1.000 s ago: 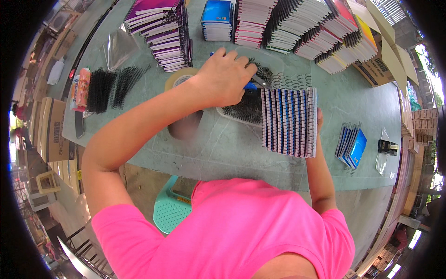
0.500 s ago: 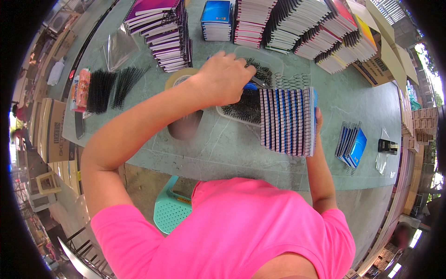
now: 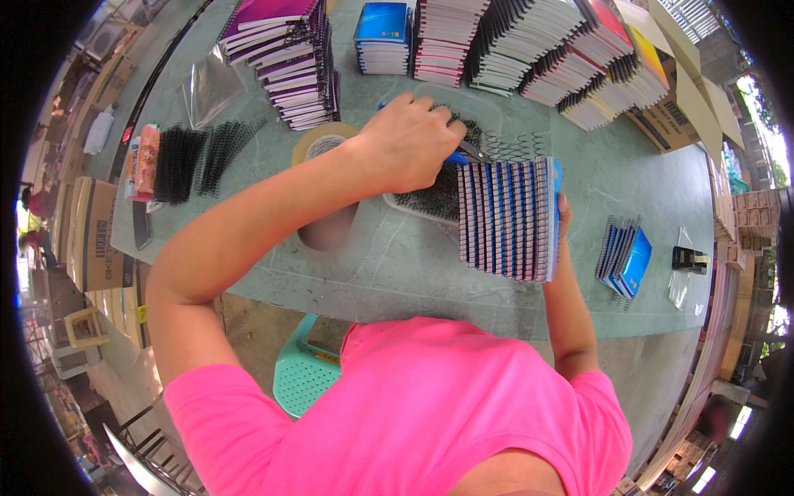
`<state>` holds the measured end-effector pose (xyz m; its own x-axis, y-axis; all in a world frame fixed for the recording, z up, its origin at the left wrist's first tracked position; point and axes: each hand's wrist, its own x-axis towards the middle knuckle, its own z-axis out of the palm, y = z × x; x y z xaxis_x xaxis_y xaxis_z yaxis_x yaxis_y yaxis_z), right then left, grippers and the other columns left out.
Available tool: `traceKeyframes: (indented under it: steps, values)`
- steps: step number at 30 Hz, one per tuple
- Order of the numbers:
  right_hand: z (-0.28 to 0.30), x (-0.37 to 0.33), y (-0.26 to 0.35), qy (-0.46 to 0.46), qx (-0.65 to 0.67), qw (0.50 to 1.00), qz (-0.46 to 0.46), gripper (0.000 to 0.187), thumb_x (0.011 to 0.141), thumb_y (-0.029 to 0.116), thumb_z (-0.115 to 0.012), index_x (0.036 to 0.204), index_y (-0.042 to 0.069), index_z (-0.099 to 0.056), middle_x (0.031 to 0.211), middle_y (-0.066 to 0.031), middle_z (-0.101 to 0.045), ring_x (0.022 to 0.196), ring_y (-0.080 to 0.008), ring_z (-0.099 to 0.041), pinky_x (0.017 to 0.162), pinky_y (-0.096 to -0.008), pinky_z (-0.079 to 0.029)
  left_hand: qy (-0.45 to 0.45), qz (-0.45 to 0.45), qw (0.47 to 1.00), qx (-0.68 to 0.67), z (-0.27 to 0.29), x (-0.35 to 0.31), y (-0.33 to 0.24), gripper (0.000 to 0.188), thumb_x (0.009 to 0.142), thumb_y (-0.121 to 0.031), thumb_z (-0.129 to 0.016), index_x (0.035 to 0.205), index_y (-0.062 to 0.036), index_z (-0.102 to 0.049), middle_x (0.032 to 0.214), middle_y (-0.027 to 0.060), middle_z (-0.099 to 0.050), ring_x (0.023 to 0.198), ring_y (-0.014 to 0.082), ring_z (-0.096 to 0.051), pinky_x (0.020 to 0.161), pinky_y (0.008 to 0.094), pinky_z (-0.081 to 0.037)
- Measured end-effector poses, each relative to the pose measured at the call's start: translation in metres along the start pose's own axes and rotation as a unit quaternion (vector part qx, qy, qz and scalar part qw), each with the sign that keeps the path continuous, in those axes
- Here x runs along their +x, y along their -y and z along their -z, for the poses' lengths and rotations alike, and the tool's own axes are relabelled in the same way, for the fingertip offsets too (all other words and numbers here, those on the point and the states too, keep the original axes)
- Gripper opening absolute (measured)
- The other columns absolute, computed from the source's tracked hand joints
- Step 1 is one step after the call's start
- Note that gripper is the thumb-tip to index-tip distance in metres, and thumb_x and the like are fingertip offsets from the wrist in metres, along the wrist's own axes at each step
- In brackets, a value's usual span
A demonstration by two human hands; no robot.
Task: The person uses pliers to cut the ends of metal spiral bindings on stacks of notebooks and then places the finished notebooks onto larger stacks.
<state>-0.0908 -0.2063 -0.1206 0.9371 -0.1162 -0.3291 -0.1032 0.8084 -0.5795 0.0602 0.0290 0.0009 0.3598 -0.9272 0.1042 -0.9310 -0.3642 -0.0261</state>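
My left hand (image 3: 411,142) is closed around blue-handled pliers (image 3: 473,151), whose metal jaws reach the upper corner of a stack of spiral-bound notebooks (image 3: 504,219). The coils of that stack face up in rows, with blue edges showing between them. My right hand (image 3: 564,217) grips the stack from its right side; most of its fingers are hidden behind the notebooks. Partly beneath my left hand and the stack is a clear plastic tub (image 3: 426,202) holding many black coil scraps.
Tall notebook stacks (image 3: 447,41) line the table's far side, near an open carton (image 3: 670,112). Black coils (image 3: 178,164) lie at left, tape rolls (image 3: 318,142) by my left forearm. Small blue notebooks (image 3: 626,256) and a black stapler-like object (image 3: 689,260) lie at right.
My left hand has shifted slightly right and down with the pliers. The notebook stack has moved a little to the left and tilted slightly.
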Motion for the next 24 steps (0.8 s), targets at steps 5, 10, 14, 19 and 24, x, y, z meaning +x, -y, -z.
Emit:
traceKeyframes:
  steps: [5, 10, 14, 19, 24]
  values:
    - [-0.003, -0.003, 0.002, -0.006, 0.0, 1.0, -0.01, 0.069, 0.065, 0.049, -0.064, 0.113, 0.001, -0.05, 0.103, -0.0164, -0.058, 0.087, -0.0291, -0.058, 0.076, -0.0419, -0.05, -0.07, -0.027, 0.997, -0.009, -0.003, -0.002, -0.002, 0.033, 0.063, -0.012, -0.065, 0.093, -0.0046, -0.054, 0.083, 0.0101, -0.056, 0.084, 0.0269, -0.055, 0.074, 0.0372, -0.042]
    - [-0.002, -0.003, 0.003, 0.019, -0.002, 1.0, 0.001, 0.068, 0.067, 0.048, -0.063, 0.113, 0.0, -0.05, 0.102, -0.0169, -0.059, 0.086, -0.0285, -0.059, 0.074, -0.0409, -0.051, 0.055, 0.038, 0.995, -0.067, 0.001, 0.0, -0.005, 0.033, 0.062, -0.012, -0.065, 0.092, -0.005, -0.054, 0.088, 0.0097, -0.054, 0.088, 0.0255, -0.052, 0.075, 0.0358, -0.04]
    - [0.006, 0.002, 0.007, 0.03, -0.012, 0.999, -0.005, 0.066, 0.067, 0.046, -0.064, 0.112, -0.001, -0.05, 0.1, -0.0164, -0.06, 0.085, -0.0279, -0.06, 0.075, -0.0412, -0.051, -0.057, -0.03, 0.998, 0.013, 0.003, -0.002, 0.001, 0.03, 0.062, -0.012, -0.065, 0.089, -0.0046, -0.054, 0.083, 0.009, -0.055, 0.084, 0.025, -0.055, 0.072, 0.0345, -0.042]
    - [-0.005, -0.002, 0.005, 0.048, 0.01, 0.999, -0.002, 0.066, 0.066, 0.044, -0.066, 0.112, -0.001, -0.051, 0.102, -0.0165, -0.06, 0.086, -0.0285, -0.06, 0.075, -0.0407, -0.051, -0.054, -0.046, 0.997, 0.017, 0.004, 0.0, 0.002, 0.028, 0.062, -0.012, -0.064, 0.088, -0.004, -0.053, 0.081, 0.0088, -0.056, 0.082, 0.0249, -0.055, 0.071, 0.0339, -0.042]
    - [-0.003, -0.003, 0.007, 0.039, 0.011, 0.999, -0.001, 0.066, 0.066, 0.044, -0.066, 0.112, -0.001, -0.05, 0.102, -0.0163, -0.059, 0.087, -0.0279, -0.06, 0.076, -0.0405, -0.05, 0.016, 0.017, 1.0, -0.019, 0.004, 0.002, -0.002, 0.029, 0.063, -0.013, -0.064, 0.087, -0.0038, -0.054, 0.083, 0.0089, -0.056, 0.083, 0.0255, -0.055, 0.072, 0.0342, -0.042]
